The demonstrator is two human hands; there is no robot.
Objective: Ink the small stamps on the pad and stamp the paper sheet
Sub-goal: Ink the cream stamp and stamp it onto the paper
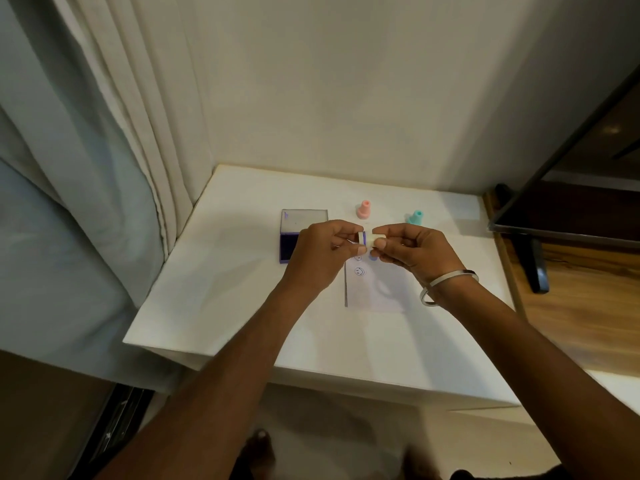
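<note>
Both hands, the left hand and right hand, are pinching a small cream plastic stamp above the white paper sheet, already bearing smiley prints, while pink and teal stamps are waiting beside the open purple ink pad.

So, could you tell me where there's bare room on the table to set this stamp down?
Bare table lies left of the paper sheet, below the ink pad, and along the near edge. It is crowded behind the hands, around the pink stamp and teal stamp.
</note>
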